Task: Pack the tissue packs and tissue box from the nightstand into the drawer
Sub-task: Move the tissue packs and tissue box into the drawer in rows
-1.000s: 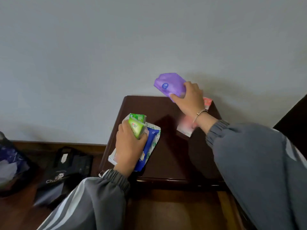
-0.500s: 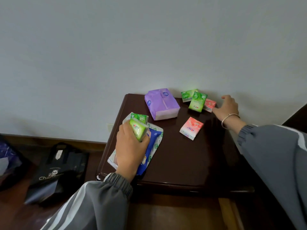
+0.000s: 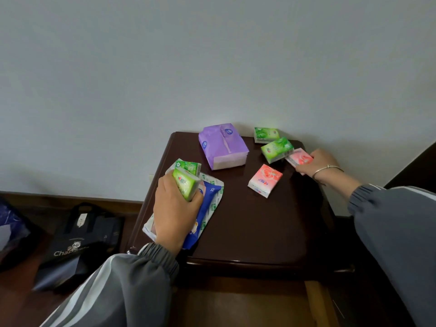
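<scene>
Bare nightstand top (image 3: 259,227) at front, purple pack (image 3: 223,147) and loose pink pack (image 3: 265,180) crowding the back, wall (image 3: 212,67) close behind.

Purple pack (image 3: 223,147) at 12 o'clock; green packs (image 3: 277,149) at 1 and 9; pink packs (image 3: 265,180) at 2; blue-white pack (image 3: 208,208); dark-brown nightstand (image 3: 259,232); grey, white-striped sleeves (image 3: 132,279).

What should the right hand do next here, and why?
Probably lift the pink pack that the right hand pinches near the back right corner of the nightstand and carry it toward the drawer: the grip looks set, and the left hand is full with a green pack.
</scene>
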`<state>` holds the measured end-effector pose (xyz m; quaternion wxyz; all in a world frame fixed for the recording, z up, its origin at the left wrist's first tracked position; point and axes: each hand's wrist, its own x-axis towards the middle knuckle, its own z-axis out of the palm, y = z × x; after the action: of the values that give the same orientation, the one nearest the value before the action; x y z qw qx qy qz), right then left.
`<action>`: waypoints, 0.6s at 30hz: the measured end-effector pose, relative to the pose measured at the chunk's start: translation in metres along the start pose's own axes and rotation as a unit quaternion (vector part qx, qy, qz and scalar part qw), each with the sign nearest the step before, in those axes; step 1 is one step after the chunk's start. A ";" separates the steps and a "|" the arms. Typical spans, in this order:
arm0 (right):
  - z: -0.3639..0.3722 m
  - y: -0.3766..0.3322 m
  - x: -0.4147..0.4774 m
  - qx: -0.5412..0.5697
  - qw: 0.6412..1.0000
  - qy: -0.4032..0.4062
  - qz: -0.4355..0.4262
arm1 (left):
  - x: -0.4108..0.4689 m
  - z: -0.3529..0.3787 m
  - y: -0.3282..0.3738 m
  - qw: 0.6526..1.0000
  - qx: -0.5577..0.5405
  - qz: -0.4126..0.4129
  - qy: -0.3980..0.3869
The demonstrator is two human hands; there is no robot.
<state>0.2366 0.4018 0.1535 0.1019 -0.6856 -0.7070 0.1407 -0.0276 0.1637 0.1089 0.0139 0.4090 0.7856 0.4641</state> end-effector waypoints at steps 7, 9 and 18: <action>-0.020 0.011 -0.066 0.090 0.995 0.041 -0.005 | -0.001 -0.003 0.003 1.000 -0.016 0.000 -0.001; -0.020 -0.002 -0.080 0.113 0.990 0.037 -0.069 | -0.001 -0.004 0.003 1.000 -0.020 -0.002 -0.002; -0.035 -0.055 -0.068 -0.196 0.919 -0.095 -0.330 | -0.001 -0.005 0.002 1.000 -0.030 -0.005 -0.003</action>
<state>0.1996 0.3347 0.2083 -0.0611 -0.4033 -0.9127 0.0220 -0.0274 0.1601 0.1127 0.0309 0.4057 0.7733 0.4863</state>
